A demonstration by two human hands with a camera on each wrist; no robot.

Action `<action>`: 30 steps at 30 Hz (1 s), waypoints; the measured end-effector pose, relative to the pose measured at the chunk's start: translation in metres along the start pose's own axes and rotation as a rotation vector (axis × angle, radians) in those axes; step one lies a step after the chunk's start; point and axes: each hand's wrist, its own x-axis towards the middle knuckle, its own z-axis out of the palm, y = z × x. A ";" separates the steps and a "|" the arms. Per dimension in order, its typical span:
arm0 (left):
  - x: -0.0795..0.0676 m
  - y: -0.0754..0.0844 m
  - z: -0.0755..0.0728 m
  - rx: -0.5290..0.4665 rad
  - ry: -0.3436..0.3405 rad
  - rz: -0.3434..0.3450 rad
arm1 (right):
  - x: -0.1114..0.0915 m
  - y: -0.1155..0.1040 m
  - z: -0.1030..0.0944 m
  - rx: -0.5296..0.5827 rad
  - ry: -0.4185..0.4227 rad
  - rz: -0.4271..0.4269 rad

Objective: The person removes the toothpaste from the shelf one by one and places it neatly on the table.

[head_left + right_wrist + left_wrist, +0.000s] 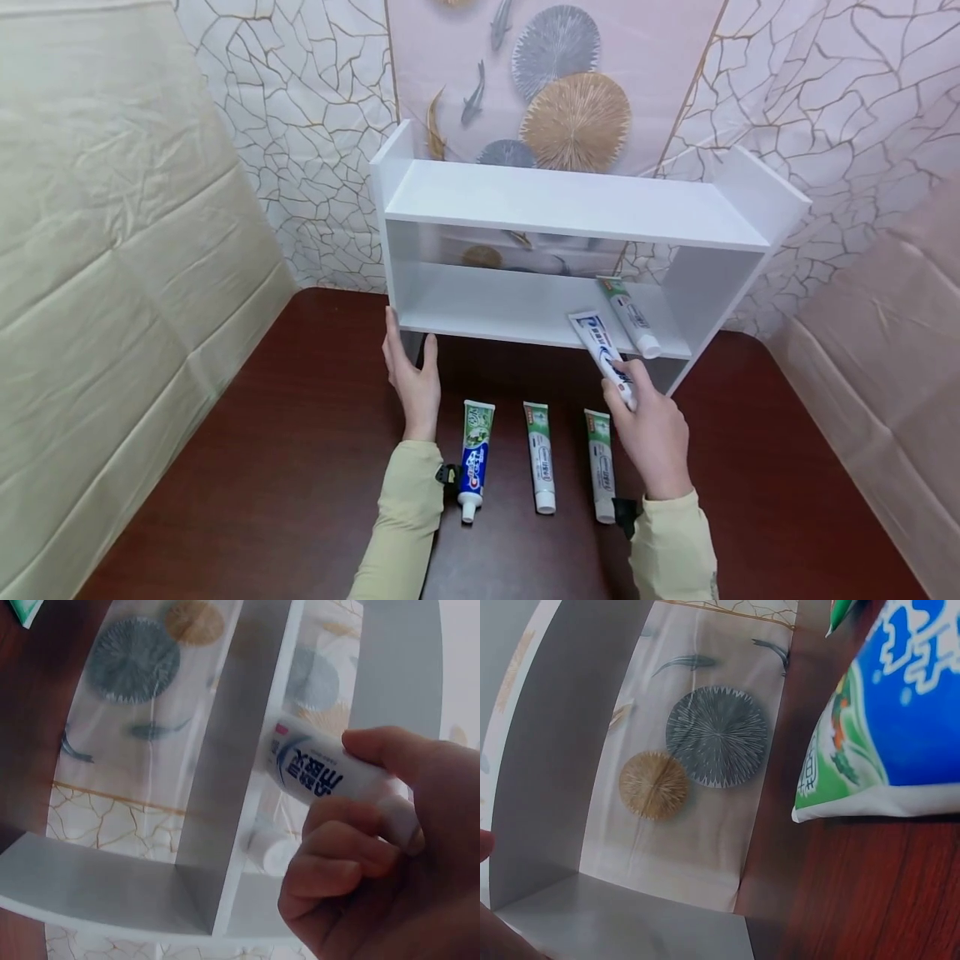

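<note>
My right hand (651,433) grips a white and blue toothpaste tube (602,350) near its cap end, the flat end pointing at the lower shelf. In the right wrist view, thumb and curled fingers close round that tube (322,765). On the lower shelf (495,304) lies a green and white toothpaste tube (630,317), its cap over the front edge, just right of the held one. My left hand (416,387) touches the left side of the white shelf unit (577,200), thumb and fingers spread. Only bits of that hand show in the left wrist view.
On the dark red table (300,467) lie a blue and green toothpaste tube (474,458) and two green and white tubes, the middle tube (541,458) and the right tube (600,467). Behind the unit hangs a patterned cloth (315,125).
</note>
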 end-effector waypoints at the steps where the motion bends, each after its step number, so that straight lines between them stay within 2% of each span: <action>1: 0.000 0.000 0.000 0.008 0.000 -0.001 | 0.000 0.000 -0.003 0.000 -0.012 0.002; 8: -0.001 0.000 -0.002 0.022 -0.001 -0.007 | -0.002 0.006 -0.017 -0.001 -0.060 0.003; 16: 0.000 0.004 0.001 -0.003 0.007 0.007 | -0.012 0.018 -0.047 -0.026 0.020 -0.011; 21: 0.000 0.003 0.004 -0.024 -0.001 -0.001 | -0.027 0.026 -0.065 -0.063 0.022 0.019; 25: 0.002 0.005 0.003 -0.036 0.001 -0.007 | -0.042 0.033 -0.070 -0.071 0.047 0.050; 30: -0.002 0.026 -0.003 -0.037 -0.002 -0.020 | -0.056 0.040 -0.064 -0.070 0.060 0.124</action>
